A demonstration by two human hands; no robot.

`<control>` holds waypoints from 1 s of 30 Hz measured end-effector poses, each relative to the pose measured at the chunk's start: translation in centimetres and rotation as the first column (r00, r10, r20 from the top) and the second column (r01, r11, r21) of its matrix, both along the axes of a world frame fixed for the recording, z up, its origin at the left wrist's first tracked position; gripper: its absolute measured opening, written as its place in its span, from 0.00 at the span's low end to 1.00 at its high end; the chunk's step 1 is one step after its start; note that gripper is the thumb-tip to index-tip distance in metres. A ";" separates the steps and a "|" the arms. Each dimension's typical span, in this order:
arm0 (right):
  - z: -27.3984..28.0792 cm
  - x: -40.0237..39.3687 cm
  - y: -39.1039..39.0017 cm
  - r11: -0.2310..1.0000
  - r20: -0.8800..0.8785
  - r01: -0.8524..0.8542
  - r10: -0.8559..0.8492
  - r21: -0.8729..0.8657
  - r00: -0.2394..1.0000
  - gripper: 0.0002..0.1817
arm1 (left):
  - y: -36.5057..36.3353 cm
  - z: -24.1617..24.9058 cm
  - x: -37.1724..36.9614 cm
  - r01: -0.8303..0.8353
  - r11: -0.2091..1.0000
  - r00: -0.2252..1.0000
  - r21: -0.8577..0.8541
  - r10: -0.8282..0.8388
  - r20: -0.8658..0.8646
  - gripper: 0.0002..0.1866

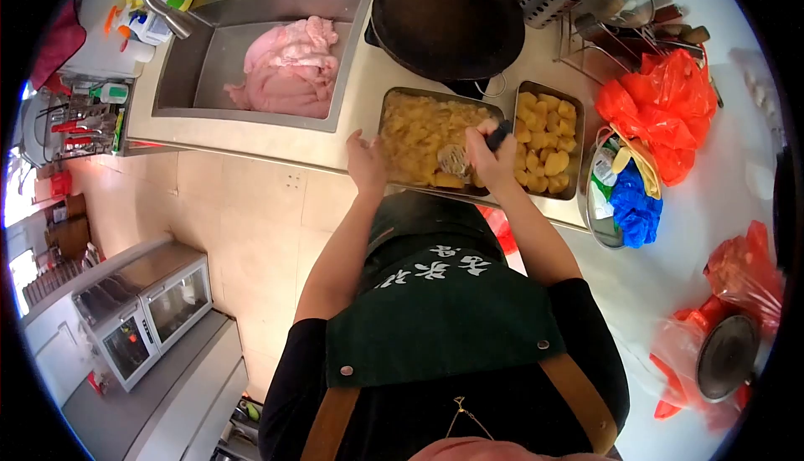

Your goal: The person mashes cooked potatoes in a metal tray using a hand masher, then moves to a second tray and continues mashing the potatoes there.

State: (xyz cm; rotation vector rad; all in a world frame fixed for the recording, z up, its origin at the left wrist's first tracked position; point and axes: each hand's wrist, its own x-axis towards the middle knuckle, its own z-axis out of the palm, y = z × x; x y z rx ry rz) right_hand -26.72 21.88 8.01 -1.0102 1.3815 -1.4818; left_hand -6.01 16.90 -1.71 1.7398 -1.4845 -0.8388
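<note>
My right hand [492,155] is closed around the black handle [500,134] of a potato masher. Its metal head [453,159] presses into yellow, partly mashed potatoes [423,130] in a rectangular metal tray [444,93]. A few larger chunks show at the tray's near edge. At the tray's left side, my left hand [366,162] grips the rim, with some fingers hidden. Right of this tray stands a second metal tray [548,87] full of whole or halved peeled potatoes [544,139].
A large dark wok [448,19] sits behind the trays. Left is a steel sink [213,84] with pink raw meat [293,67]. To the right are a red plastic bag [666,105], a container with a blue bag [636,206], and a utensil rack [578,55]. The counter edge [276,158] runs before me.
</note>
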 end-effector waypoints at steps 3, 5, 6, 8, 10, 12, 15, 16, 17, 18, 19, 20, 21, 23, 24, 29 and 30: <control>1.9 1.3 1.8 0.997 -0.055 -0.073 0.074 0.010 0.996 0.16 | 0.1 0.1 0.1 0.010 1.000 0.999 -0.030 -0.012 -0.051 0.17; 0.9 1.5 2.5 0.990 -0.218 -0.138 0.128 -0.032 0.968 0.15 | -0.1 -0.2 0.0 -0.012 1.000 0.999 -0.023 0.011 -0.044 0.18; 1.1 1.9 2.6 0.986 -0.306 -0.146 0.114 -0.082 0.945 0.15 | 0.0 0.0 0.0 -0.016 0.999 0.999 -0.028 0.015 -0.049 0.19; 0.9 2.5 2.8 0.981 -0.373 -0.142 0.082 -0.135 0.924 0.13 | 0.1 0.1 0.0 -0.022 0.999 0.999 -0.032 0.020 -0.049 0.20; 0.4 2.6 2.8 0.988 -0.306 -0.094 0.052 -0.123 0.950 0.13 | 0.1 0.1 0.0 -0.021 0.999 0.999 -0.032 0.020 -0.039 0.20; -0.1 2.5 2.9 0.992 -0.310 -0.076 0.041 -0.104 0.950 0.14 | 0.2 0.0 0.0 -0.016 0.999 0.999 -0.040 0.015 -0.038 0.20; -1.3 2.0 2.8 0.996 -0.300 -0.059 0.036 -0.067 0.953 0.15 | 0.2 -0.4 0.1 -0.012 0.997 0.999 -0.080 0.009 -0.038 0.21; -1.9 1.7 2.5 0.998 -0.214 -0.033 0.022 -0.047 0.977 0.16 | 0.2 -0.4 0.1 -0.008 0.995 0.999 -0.098 0.004 -0.040 0.21; -2.5 1.4 2.4 1.000 -0.126 -0.009 0.006 -0.023 0.992 0.16 | 0.2 -0.5 0.1 -0.005 0.997 0.999 -0.077 0.002 -0.037 0.21; -3.2 0.9 2.0 0.999 -0.119 0.040 -0.041 -0.008 0.992 0.17 | 0.2 0.0 0.0 -0.002 0.998 0.999 -0.059 0.000 -0.034 0.21; -3.7 0.4 2.0 0.999 -0.166 0.047 -0.049 -0.012 0.985 0.16 | 0.2 0.4 0.1 0.001 0.999 1.000 -0.041 -0.002 -0.029 0.21; -4.2 -0.1 1.9 0.998 -0.213 0.054 -0.057 -0.020 0.975 0.15 | 0.1 0.6 0.0 0.007 0.999 1.000 -0.047 -0.008 -0.022 0.21; -3.9 -0.2 1.8 0.998 -0.259 0.058 -0.063 -0.024 0.964 0.14 | 0.1 0.6 0.1 0.010 0.999 1.000 -0.050 -0.011 -0.014 0.21; -3.2 0.1 2.1 0.999 -0.204 0.039 -0.038 -0.001 0.978 0.14 | 0.5 0.4 0.3 0.015 0.998 1.000 -0.053 -0.014 0.012 0.21; -2.9 0.1 2.0 0.999 -0.198 0.038 -0.037 0.002 0.979 0.14 | 0.5 0.3 0.3 0.018 0.998 0.999 -0.060 -0.016 0.028 0.21; -0.2 1.1 1.6 0.999 -0.072 0.015 -0.012 0.030 0.997 0.15 | 0.3 -0.2 0.2 0.008 0.998 1.000 -0.058 -0.009 -0.008 0.21; 0.2 1.5 1.5 1.000 -0.034 -0.019 0.019 0.008 0.999 0.15 | 0.3 -0.4 0.2 0.007 0.998 1.000 -0.066 -0.008 -0.010 0.21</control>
